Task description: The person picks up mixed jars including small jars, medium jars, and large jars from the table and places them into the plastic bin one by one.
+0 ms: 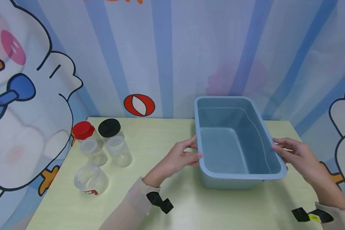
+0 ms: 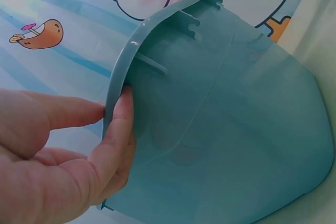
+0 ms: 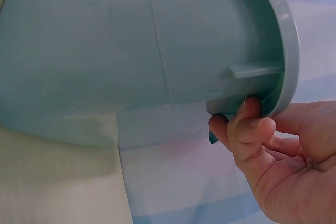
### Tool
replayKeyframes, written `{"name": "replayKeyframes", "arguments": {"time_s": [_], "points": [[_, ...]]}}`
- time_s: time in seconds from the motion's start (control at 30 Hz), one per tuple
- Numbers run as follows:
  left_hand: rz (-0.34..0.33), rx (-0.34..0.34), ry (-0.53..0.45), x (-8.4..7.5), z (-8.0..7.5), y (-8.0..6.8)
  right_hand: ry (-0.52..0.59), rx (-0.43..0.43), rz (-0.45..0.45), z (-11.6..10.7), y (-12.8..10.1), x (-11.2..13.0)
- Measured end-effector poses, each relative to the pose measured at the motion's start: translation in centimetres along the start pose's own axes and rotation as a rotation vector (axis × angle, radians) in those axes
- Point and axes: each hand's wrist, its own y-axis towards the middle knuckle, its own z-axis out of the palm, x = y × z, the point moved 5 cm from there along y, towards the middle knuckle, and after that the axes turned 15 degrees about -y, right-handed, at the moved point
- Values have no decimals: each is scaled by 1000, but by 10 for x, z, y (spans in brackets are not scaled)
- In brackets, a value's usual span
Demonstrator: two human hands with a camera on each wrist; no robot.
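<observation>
A blue-grey plastic basin, rectangular with rounded corners and nothing in it, stands on the right half of the table. My left hand pinches its left rim, thumb on the rim and fingers under the lip, as the left wrist view shows with the hand close up. On the opposite side my right hand grips the right rim. In the right wrist view that hand's fingertips curl beneath the lip, beside a moulded rib on the basin's outer wall.
On the table's left stand a red-lidded jar, a black-lidded jar, two clear cups, one beside the other, and a wider clear container in front. A printed cartoon backdrop hangs behind the table's back edge.
</observation>
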Motion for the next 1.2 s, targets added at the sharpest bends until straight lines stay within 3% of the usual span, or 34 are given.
{"name": "replayKeyframes", "arguments": {"time_s": [0.6, 1.2], "points": [[5, -2, 19, -2, -12, -7, 37, 35, 3, 8, -1, 10], [2, 6, 36, -6, -20, -13, 103, 11, -25, 15, 0, 18]]}}
